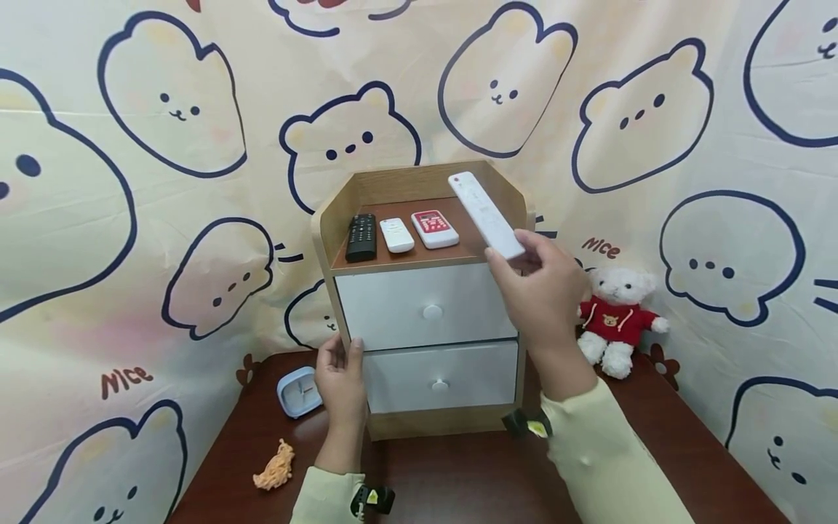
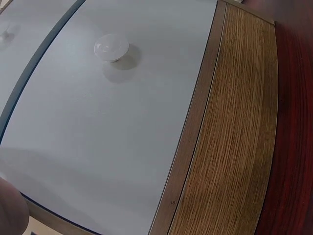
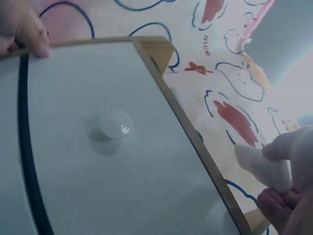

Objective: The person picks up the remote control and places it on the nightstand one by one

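Note:
My right hand (image 1: 546, 287) grips a long white remote control (image 1: 484, 212) near its lower end, thumb on one side and fingers on the other. The remote tilts up over the right part of the top shelf (image 1: 399, 207) of a small wooden cabinet (image 1: 435, 422) with two white drawers. In the right wrist view, part of the white remote (image 3: 259, 166) shows between thumb and fingers. My left hand (image 1: 342, 378) holds the cabinet's left front edge, its thumb at the front beside the gap between the drawers. Only a fingertip (image 2: 12, 208) shows in the left wrist view.
On the shelf stand a black remote (image 1: 361, 238), a small white remote (image 1: 396, 235) and a white remote with a red face (image 1: 435, 228). A blue dish (image 1: 297, 393) and an orange braided item (image 1: 275, 466) lie left; a teddy bear (image 1: 618, 320) sits right.

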The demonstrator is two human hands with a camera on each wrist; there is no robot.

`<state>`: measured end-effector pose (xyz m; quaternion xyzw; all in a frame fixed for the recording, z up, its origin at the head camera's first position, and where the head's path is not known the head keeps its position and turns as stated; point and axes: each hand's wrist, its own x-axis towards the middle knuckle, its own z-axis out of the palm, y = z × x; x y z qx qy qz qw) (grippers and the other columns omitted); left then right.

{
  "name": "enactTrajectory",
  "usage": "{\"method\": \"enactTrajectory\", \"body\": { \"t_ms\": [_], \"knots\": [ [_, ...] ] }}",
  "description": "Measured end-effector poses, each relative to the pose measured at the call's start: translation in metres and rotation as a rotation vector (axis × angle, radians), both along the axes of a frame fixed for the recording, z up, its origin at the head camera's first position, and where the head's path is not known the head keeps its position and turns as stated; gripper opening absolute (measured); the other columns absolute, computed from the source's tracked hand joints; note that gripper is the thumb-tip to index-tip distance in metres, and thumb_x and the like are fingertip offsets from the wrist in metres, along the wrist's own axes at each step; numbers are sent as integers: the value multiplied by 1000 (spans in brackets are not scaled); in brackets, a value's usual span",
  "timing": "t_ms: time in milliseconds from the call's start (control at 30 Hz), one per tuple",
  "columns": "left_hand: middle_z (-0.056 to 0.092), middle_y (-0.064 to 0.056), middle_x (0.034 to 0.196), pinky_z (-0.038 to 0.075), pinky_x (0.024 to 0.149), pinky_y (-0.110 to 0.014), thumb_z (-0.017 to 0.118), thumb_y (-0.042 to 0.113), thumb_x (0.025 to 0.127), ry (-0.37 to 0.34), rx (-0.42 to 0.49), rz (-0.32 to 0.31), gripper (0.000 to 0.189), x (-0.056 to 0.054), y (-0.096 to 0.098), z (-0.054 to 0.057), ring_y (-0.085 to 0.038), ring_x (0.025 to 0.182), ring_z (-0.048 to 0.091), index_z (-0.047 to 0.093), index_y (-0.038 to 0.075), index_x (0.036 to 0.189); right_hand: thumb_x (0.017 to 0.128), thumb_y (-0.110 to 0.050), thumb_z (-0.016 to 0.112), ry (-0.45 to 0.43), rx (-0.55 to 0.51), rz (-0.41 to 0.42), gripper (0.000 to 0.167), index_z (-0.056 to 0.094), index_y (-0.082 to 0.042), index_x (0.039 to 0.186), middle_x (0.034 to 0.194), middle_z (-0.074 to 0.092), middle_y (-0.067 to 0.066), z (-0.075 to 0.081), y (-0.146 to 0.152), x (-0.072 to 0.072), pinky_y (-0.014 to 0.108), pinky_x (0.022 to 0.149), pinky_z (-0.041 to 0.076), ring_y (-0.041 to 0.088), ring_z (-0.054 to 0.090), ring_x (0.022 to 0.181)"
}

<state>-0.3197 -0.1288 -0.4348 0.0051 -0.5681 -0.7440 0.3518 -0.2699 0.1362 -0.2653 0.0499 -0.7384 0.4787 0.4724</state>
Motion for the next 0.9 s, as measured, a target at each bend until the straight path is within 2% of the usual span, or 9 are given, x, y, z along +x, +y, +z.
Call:
{"method": "enactTrajectory", "body": {
  "t_ms": [67, 133, 300, 467, 667, 900],
  "knots": [
    [67, -8, 132, 50, 107, -13, 77, 16, 104, -8, 0, 1, 37, 0, -1, 0, -15, 130, 62, 64, 1, 136, 93, -32, 88, -8, 67, -46, 46, 79, -4, 128, 120, 78, 16, 8, -8, -8, 48, 87, 68, 27, 75, 101],
    [68, -9, 132, 51, 107, -14, 76, 14, 104, -6, 8, -6, 37, 0, -1, 0, -15, 129, 63, 64, 0, 136, 95, -30, 87, -11, 134, -85, 46, 78, 0, 129, 119, 77, 21, 15, -16, -15, 51, 89, 67, 33, 74, 105],
    [69, -9, 130, 51, 107, -14, 76, 12, 104, -4, 14, -17, 36, -1, -2, -1, -12, 126, 64, 64, 0, 136, 97, -27, 84, -39, 270, -165, 48, 75, 6, 130, 118, 76, 26, 25, -29, -29, 49, 94, 65, 38, 74, 109],
    [69, -8, 129, 51, 107, -14, 76, 14, 104, -13, 5, -9, 36, 1, -2, -1, -11, 125, 65, 65, 0, 135, 99, -30, 81, -106, 382, -242, 49, 74, 8, 129, 114, 76, 26, 27, -34, -38, 49, 90, 63, 38, 74, 105],
    [69, -8, 130, 51, 107, -15, 76, 11, 103, -2, 9, -13, 35, 1, -3, -4, -12, 125, 65, 65, -1, 135, 101, -35, 78, -209, 516, -351, 51, 74, 10, 125, 103, 74, 26, 27, -35, -40, 46, 77, 63, 37, 73, 92],
    [69, -11, 133, 51, 108, -15, 76, 9, 103, 18, 0, -14, 36, 0, -2, -1, -13, 128, 64, 64, -1, 136, 102, -41, 74, -331, 602, -395, 56, 74, 12, 121, 104, 74, 26, 36, -34, -37, 47, 75, 64, 38, 73, 91]
  ]
}}
